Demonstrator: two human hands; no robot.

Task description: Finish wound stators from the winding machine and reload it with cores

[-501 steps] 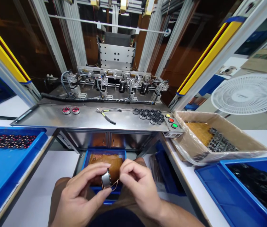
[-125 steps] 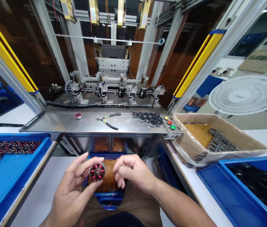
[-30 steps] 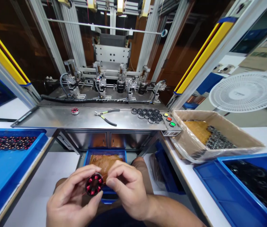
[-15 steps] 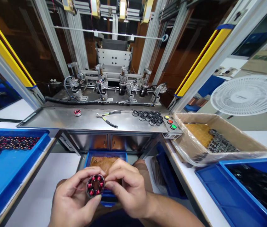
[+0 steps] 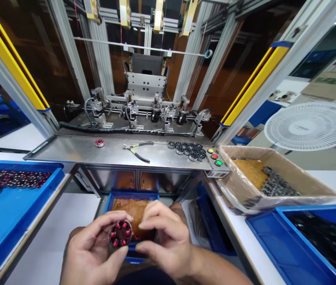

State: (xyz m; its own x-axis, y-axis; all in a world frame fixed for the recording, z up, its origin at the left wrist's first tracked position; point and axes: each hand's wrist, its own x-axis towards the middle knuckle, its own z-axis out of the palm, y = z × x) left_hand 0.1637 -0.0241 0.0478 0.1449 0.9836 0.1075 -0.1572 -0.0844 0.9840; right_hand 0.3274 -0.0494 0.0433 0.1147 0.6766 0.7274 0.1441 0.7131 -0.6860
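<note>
Between the thumb and fingers of my left hand (image 5: 92,249) is a round motor stator (image 5: 121,233) wound with red wire, its open face turned towards me. Just to its right, my right hand (image 5: 168,239) has thumb and forefinger apart, with nothing visible between them. Below and beyond the hands lies a blue bin (image 5: 108,200) holding a brown sheet. On the metal ledge ahead are another red-wound stator (image 5: 99,143), a pair of cutting pliers (image 5: 138,151) with its handles spread, and a cluster of bare dark stators (image 5: 187,149).
A winding machine (image 5: 147,85) stands behind the ledge, with push buttons (image 5: 214,156) at its right end. At left is a blue tray (image 5: 19,221) of wound stators. A lined cardboard box (image 5: 298,200), a blue crate (image 5: 272,249) and a white fan (image 5: 310,126) stand at right.
My right thumb and forefinger have parted from a pinch beside the stator and moved slightly right. The left hand keeps its hold. The view has shifted slightly.
</note>
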